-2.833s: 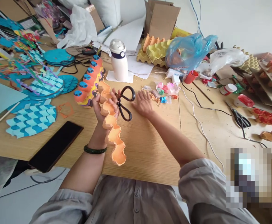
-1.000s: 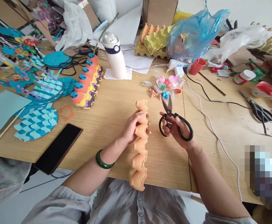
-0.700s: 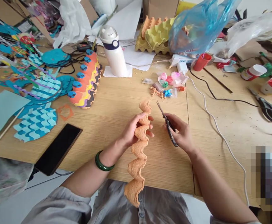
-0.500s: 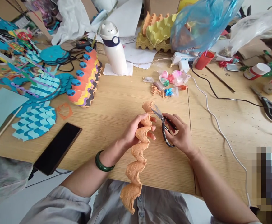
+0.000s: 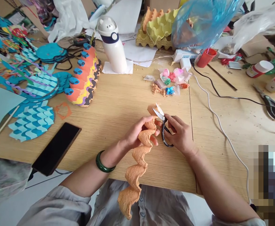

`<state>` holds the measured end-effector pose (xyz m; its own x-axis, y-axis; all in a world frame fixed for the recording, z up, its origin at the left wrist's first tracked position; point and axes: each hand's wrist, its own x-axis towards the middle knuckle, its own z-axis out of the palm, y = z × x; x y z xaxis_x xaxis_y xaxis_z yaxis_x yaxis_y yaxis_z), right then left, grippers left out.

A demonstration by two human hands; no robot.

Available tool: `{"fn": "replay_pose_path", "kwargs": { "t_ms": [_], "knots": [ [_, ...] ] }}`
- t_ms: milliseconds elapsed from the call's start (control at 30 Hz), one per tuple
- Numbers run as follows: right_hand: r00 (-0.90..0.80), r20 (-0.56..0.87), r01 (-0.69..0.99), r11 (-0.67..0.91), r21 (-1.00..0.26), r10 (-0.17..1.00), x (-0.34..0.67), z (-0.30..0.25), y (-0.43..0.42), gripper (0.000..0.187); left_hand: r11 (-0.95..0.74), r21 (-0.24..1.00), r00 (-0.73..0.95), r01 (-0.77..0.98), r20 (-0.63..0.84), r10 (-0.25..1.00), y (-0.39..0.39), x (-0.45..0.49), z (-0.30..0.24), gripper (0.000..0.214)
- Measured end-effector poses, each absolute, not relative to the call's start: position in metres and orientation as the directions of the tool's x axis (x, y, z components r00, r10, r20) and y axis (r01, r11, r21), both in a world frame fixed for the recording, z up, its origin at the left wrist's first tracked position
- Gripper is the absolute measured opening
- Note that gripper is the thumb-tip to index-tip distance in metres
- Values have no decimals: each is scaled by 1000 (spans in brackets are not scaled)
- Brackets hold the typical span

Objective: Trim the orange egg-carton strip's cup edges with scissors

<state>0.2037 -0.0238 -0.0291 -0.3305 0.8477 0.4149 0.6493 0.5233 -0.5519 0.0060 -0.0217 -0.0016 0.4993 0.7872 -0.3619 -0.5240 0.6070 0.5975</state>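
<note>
A long orange strip of egg carton (image 5: 140, 154) with a wavy edge runs from the table's middle down past its front edge. My left hand (image 5: 139, 130) is closed around it near its far end, thumb on top and fingertips showing on the right side. My right hand (image 5: 180, 133) grips black-handled scissors (image 5: 167, 135). Their blades are parted at the strip's far end, just beyond my left thumb; I cannot tell whether carton lies between them. On the table past the blades lie orange carton scraps (image 5: 158, 89).
Left are a phone (image 5: 56, 149), a painted egg-carton caterpillar (image 5: 84, 77) and blue paper fish shapes (image 5: 32, 121). A white bottle (image 5: 115, 51), egg trays (image 5: 155, 31) and a red cup (image 5: 206, 58) stand behind. A white cable (image 5: 218, 121) and larger scissors (image 5: 272, 105) lie right.
The strip's far end has turned slightly and shifted right, and its near end has swung a little left. The scissors have tilted a little and their blades remain apart. Both hands keep their hold.
</note>
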Motion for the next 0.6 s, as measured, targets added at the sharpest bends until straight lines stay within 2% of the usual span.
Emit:
{"fn": "replay_pose_path", "kwargs": {
  "t_ms": [200, 333, 400, 500, 600],
  "knots": [
    [-299, 419, 688, 498, -527, 857, 201, -28, -26, 39, 641, 573, 514, -511, -393, 762, -21, 6, -1, 30],
    [-270, 364, 660, 446, -604, 892, 200, -30, -25, 38, 659, 548, 515, -515, -417, 749, -20, 4, 0, 31],
    [-212, 324, 620, 383, -684, 922, 200, -31, -24, 34, 639, 556, 487, -532, -417, 767, -19, 3, 1, 30],
    [-120, 182, 446, 217, -868, 976, 201, -25, -23, 34, 571, 599, 420, -561, -389, 820, -17, 0, 1, 30],
    [-181, -35, 132, -11, -991, 983, 203, -12, -24, 41, 510, 667, 346, -543, -376, 859, -16, -1, 2, 31]
  ]
}}
